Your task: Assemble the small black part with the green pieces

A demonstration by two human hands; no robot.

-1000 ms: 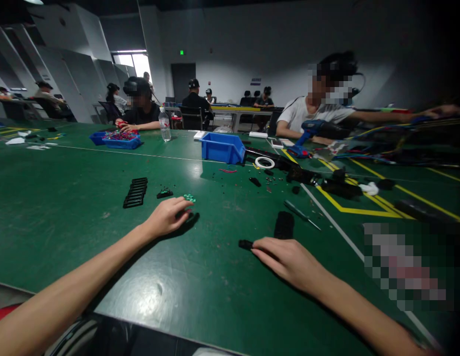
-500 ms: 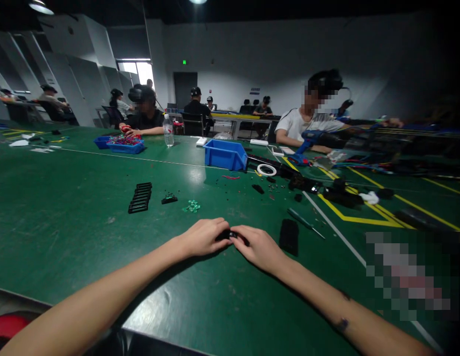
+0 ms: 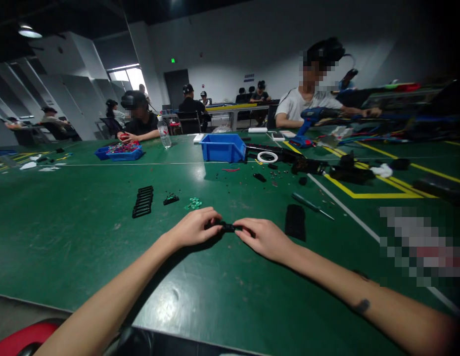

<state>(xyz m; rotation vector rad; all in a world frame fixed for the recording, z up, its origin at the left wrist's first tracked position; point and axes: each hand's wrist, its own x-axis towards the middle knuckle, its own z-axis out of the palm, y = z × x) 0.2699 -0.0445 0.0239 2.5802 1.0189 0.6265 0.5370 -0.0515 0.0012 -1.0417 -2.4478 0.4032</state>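
Black strip (image 3: 229, 228), one, on or just above the tabletop (image 3: 215, 291), between left hand (image 3: 196, 228) and right hand (image 3: 266, 239); each grip pinches an end. Probably light, stiff, slightly slippery; best taken by the ends.

Between the two hands: a thin black plastic strip (image 3: 229, 228), held by the left hand (image 3: 196, 227) and the right hand (image 3: 265, 238), shuts the gap.
Near side: the shiny green table top (image 3: 215, 291) gives wide room between the arms.
Left, ahead: a little pile of shiny green bits (image 3: 193, 203) is close; a row of thin black bars (image 3: 142, 201) is farther off.
Right: a flat black oblong (image 3: 295, 222) and a green-handled screwdriver (image 3: 306, 202) block the way.
Straight ahead: room runs up to a high-sided blue plastic bin (image 3: 221, 149).
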